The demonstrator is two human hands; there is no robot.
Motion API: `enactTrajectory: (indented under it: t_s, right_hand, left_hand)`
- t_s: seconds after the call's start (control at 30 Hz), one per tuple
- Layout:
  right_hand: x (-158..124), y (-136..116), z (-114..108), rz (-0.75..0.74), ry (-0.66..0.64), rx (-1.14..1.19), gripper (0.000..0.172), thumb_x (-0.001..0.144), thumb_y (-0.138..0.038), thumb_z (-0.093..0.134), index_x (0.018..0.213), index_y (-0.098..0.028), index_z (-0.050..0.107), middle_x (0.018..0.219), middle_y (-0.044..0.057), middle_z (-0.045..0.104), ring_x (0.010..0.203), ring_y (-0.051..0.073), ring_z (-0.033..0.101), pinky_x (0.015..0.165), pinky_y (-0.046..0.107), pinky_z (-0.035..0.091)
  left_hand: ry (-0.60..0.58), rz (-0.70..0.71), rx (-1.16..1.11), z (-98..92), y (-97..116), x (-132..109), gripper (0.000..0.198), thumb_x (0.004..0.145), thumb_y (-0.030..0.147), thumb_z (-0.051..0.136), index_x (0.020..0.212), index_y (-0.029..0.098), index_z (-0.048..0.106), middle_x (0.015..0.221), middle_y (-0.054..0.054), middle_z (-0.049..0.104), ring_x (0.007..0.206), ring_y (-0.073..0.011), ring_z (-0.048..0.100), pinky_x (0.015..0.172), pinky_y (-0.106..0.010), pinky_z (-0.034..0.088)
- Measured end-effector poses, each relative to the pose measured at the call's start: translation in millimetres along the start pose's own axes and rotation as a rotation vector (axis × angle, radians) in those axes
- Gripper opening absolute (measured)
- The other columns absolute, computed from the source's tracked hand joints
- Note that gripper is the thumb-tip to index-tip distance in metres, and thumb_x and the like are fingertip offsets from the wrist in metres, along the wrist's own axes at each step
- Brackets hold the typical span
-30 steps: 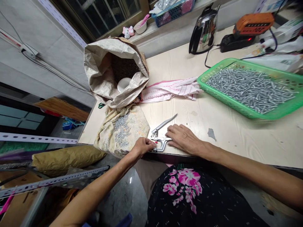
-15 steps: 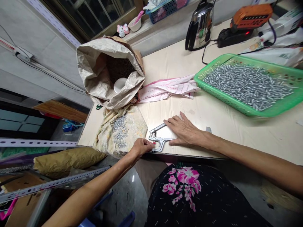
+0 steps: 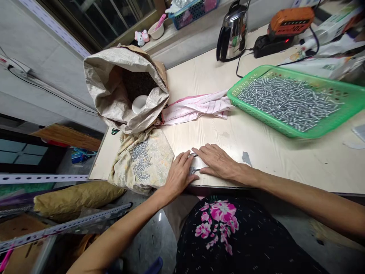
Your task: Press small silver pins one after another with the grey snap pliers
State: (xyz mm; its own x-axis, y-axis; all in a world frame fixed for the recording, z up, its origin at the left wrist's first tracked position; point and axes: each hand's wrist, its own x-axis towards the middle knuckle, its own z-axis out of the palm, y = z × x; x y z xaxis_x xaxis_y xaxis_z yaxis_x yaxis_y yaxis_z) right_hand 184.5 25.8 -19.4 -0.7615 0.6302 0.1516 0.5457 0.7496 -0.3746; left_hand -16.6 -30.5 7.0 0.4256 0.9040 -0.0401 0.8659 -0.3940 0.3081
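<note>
Silver metal hand pliers [image 3: 195,168] lie at the table's front edge, mostly covered by both hands. My left hand [image 3: 179,172] is wrapped over their jaw end, hiding the jaws and spring. Around the handles, my right hand [image 3: 219,161] is closed, with fingers on the far handle and thumb by the near one. To the left of my left hand, a patterned yellowish cloth [image 3: 162,146] bears a scatter of small silver metal pieces [image 3: 141,164]. Whether a piece sits inside the pliers is hidden.
An open sack [image 3: 97,82] with a white round dish [image 3: 139,104] inside stands behind the cloth. A pink-white towel [image 3: 196,108] lies at mid-table. At right is a green basket [image 3: 265,127] of metal pins. A kettle [image 3: 234,34] and orange battery [image 3: 291,22] stand at the back.
My left hand has gone from pinching at the pliers' jaws to covering the jaw end with its fingers. My right hand stays at the handles. The whole view has shifted slightly.
</note>
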Motion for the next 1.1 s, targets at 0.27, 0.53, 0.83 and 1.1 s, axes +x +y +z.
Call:
enactTrajectory:
  t_s: [0.27,0.53,0.83,1.1]
  right_hand:
    - [-7,-1,-17,0.145,-0.085,-0.102,0.047,0.073,-0.043,0.077,0.102,-0.012,0.058,0.102,0.013,0.06,0.094,0.028,0.052,0.078,0.038,0.042]
    - [-5,4,2,0.045,-0.049,-0.103,0.008,0.09,-0.022,0.059,0.086,-0.015,0.06,0.086,0.006,0.061,0.08,0.02,0.052,0.073,0.031,0.036]
    - [-1,20,-11,0.077,-0.027,-0.102,0.041,0.084,-0.042,0.067,0.111,-0.012,0.059,0.105,0.012,0.06,0.095,0.026,0.051,0.079,0.034,0.038]
    - [14,61,-11,0.086,-0.017,-0.126,0.014,0.093,-0.021,0.052,0.091,-0.016,0.064,0.093,0.009,0.062,0.088,0.022,0.052,0.075,0.033,0.033]
  left_hand:
    - [-0.242,0.087,0.151,-10.4,-1,39,0.061,0.082,0.032,0.067,0.133,0.014,0.041,0.123,-0.013,0.054,0.109,-0.0284,0.049,0.094,-0.044,0.046]
    - [-0.201,0.037,0.097,-0.1,0,45,0.015,0.087,0.03,0.063,0.095,0.017,0.061,0.097,-0.006,0.062,0.096,-0.0234,0.053,0.083,-0.037,0.047]
    - [0.03,-0.026,0.115,12.9,6,29,0.043,0.086,0.026,0.064,0.125,0.015,0.051,0.128,-0.014,0.056,0.116,-0.0282,0.052,0.097,-0.044,0.048]
    - [0.108,0.13,-0.067,53.0,40,-6,0.048,0.094,0.037,0.051,0.137,0.017,0.043,0.142,-0.014,0.051,0.138,-0.0312,0.039,0.113,-0.057,0.032]
